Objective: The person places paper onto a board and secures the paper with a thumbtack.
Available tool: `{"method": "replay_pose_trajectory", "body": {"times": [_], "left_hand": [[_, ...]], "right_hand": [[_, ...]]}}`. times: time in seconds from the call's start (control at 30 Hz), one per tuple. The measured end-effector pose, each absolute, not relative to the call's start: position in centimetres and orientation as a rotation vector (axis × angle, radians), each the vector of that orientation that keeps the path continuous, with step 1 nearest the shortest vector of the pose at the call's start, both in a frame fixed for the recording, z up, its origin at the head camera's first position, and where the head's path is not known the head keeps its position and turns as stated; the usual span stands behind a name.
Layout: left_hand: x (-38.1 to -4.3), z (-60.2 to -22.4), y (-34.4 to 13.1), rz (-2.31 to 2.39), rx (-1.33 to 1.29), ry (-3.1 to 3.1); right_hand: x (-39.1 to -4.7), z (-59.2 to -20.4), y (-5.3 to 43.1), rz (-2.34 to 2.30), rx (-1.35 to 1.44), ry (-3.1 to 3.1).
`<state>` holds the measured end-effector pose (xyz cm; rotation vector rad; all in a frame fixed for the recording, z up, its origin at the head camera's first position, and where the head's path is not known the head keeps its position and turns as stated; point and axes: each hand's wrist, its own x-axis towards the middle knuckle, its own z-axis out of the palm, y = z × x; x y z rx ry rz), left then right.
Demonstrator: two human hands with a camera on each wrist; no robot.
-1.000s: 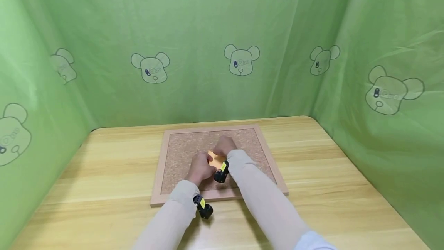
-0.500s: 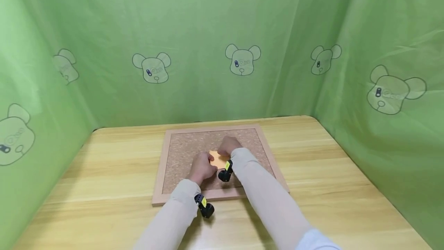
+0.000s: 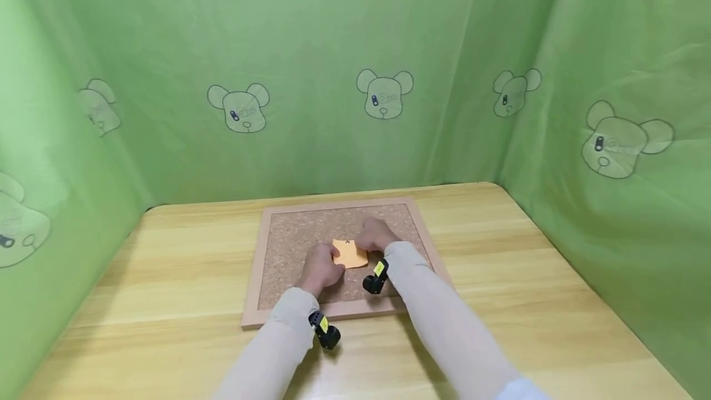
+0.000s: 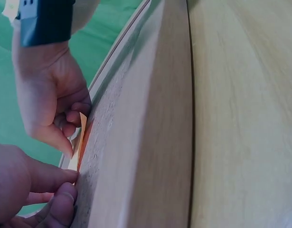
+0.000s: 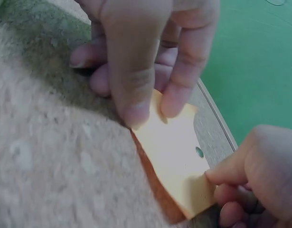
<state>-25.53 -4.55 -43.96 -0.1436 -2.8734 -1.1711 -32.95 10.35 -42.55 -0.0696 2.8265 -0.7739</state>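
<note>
An orange sticky note [image 3: 350, 255] lies on the cork board [image 3: 300, 233]. A small green pushpin [image 5: 199, 152] sits in the note by its far edge. My left hand [image 3: 320, 266] holds the note's left side; its thumb and a finger rest at the edge in the right wrist view. My right hand [image 3: 376, 235] is at the far right corner of the note. One fingertip touches the paper there, and the other fingers are curled beside the edge. The right side of the note [image 4: 82, 135] is lifted off the cork in the left wrist view.
The board has a wooden frame [image 3: 355, 309] and lies flat on a light wood table [image 3: 178, 276]. A green curtain [image 3: 311, 29] with printed bear heads surrounds the table at the back and both sides. A small black camera is strapped to each wrist.
My right hand has moved right from the note's far middle toward its right corner, uncovering the pushpin and more of the note. My left hand stays at the left edge.
</note>
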Motion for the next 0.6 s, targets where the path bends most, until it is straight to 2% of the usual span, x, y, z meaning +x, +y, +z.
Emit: {"method": "replay_pose_trajectory", "body": {"times": [0.27,0.6], "left_hand": [[-25.5,-43.7,-5.5,-1.143,-0.11,-2.925],[-25.0,-43.9,-7.3,-1.153,-0.124,-2.923]], "right_hand": [[-32.6,-42.7,10.8,-0.97,-0.138,2.836],[-32.0,-43.9,11.5,-0.999,-0.263,2.921]]}}
